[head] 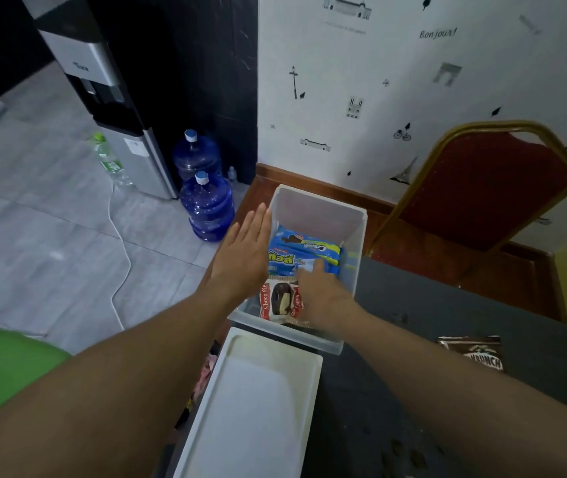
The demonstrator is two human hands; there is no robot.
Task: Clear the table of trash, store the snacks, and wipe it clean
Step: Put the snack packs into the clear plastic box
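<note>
Dark grey tabletop [413, 374] fills the right side, with Paris-themed wallpaper behind it and a red padded chair with a gold frame [482, 188] tucked into the corner. At the table's left edge sits the clear plastic storage bin [358, 236], and that's where the action is!

The left hand [244, 257] is flat, fingers straight and together, pressed against the bin's left wall to steady it. The right hand [320, 291] is down inside the bin, fingertips on the blue cookie packets [304, 246]. Whether it grips them or just nudges them into place, I cannot tell. Just beside them, nearer the camera, lies a red-and-white Choco Pie wrapper pack [278, 300].

So snack storage looks well under way, but it isn't finished. The white rectangular bin lid [258, 401] lies off the bin, just in front of it. One brown Krunch packet [475, 351] waits on the table, well apart from the bin. Snack or trash? Hard to say from here. No cloth shows anywhere, so the wipe-down looks like it's yet to come.
</note>
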